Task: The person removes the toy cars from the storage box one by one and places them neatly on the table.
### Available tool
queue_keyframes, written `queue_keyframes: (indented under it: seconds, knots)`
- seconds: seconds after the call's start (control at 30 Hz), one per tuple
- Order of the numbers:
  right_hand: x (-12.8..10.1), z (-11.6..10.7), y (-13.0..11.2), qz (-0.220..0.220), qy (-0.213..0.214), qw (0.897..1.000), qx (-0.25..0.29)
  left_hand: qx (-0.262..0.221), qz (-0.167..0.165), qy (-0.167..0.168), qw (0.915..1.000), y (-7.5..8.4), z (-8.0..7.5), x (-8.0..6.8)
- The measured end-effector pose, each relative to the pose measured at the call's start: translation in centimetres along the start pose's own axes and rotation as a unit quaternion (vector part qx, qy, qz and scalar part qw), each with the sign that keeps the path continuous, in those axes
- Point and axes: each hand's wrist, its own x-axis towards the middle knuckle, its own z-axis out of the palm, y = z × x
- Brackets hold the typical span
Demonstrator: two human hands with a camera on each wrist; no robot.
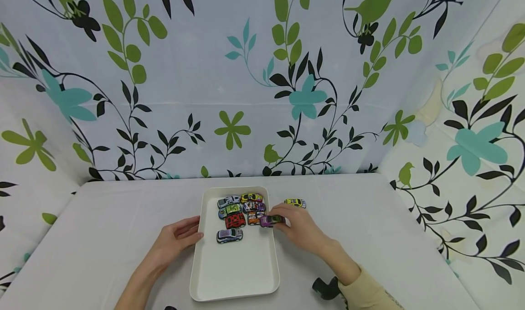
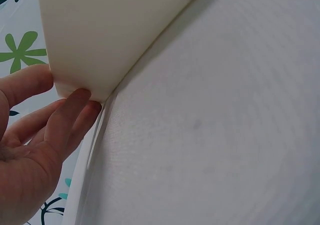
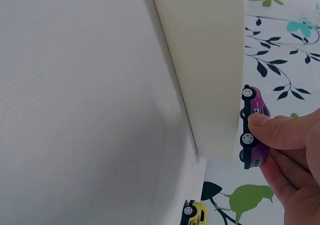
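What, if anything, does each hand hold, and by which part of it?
The right hand pinches the purple toy car, thumb on its side between two wheels; the left hand touches the tray's wall.

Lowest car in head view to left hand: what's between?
Head view: between left hand and lowest car, the tray's left rim, then bare tray floor.

Left hand (image 1: 173, 241) low, fingers slightly bent; right hand (image 1: 301, 225) pinches, thumb opposite fingers; both forearms (image 1: 141, 273) angle inward.
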Motion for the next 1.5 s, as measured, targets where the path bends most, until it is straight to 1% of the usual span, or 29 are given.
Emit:
queue_keyframes:
  seconds: [0.27,0.53,0.73,0.83,0.93,1.1,1.3,1.5]
  knots:
    - [-0.6,-0.4,0.8,0.002,0.022,1.0,-0.01,-0.002,0.001,0.001,1.0,0.1,0.0,0.0]
    - [-1.2,-0.7,1.9,0.007,0.034,0.999,0.007,0.001,-0.009,0.007,0.9999,0.1,0.1,-0.1]
    - [-1.4,-0.6,3.0,0.007,0.05,0.999,0.005,-0.003,-0.007,0.006,1.0,0.1,0.1,-0.1]
    - [-1.6,-0.6,3.4,0.008,0.051,0.999,0.005,-0.004,-0.006,0.005,1.0,0.0,0.1,-0.1]
    - [-1.7,-0.6,3.8,0.023,0.043,0.999,0.007,-0.004,-0.006,0.005,1.0,0.0,0.1,-0.1]
    - [-2.0,-0.5,4.6,0.05,0.031,0.998,-0.006,-0.002,-0.01,0.007,0.9999,-0.1,0.1,0.0]
    - [-2.3,-0.5,5.2,0.064,0.033,0.997,-0.008,-0.003,-0.01,0.007,0.9999,-0.2,0.1,0.1]
    - [-2.4,-0.6,5.8,0.072,0.046,0.996,-0.005,-0.002,-0.011,0.007,0.9999,-0.2,0.1,0.1]
